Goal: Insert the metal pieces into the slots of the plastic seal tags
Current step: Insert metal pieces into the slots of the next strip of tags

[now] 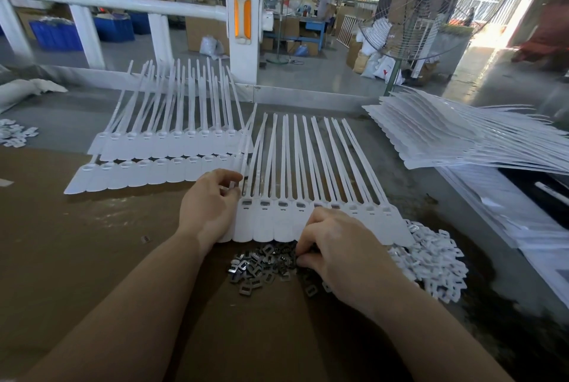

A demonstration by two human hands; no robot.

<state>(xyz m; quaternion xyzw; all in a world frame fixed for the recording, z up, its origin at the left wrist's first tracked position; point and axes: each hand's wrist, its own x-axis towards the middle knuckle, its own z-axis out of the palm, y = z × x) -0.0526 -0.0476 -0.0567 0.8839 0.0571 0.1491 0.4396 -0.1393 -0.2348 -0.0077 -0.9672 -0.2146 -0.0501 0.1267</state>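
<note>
Now the left hand (212, 203) pinches the left edge of the near strip of plastic seal tags (311, 221) lying on the worktop (92, 243), its grip curled on it. The right hand (335, 246) dips curled fingers into the metal pieces (261, 264) heaped just below the strip, pinching among them.

A strip of seal tags (320, 221) lies at the middle of the surface (92, 243), straps pointing away from the person. Just before it sits a heap of metal pieces (261, 264), with a pile of plastic clips (431, 261) to its right. Two more tag strips (160, 153) lie behind and to the left. A stack of tag sheets (446, 138) rests at the far right. A fan (409, 11) stands behind it.
</note>
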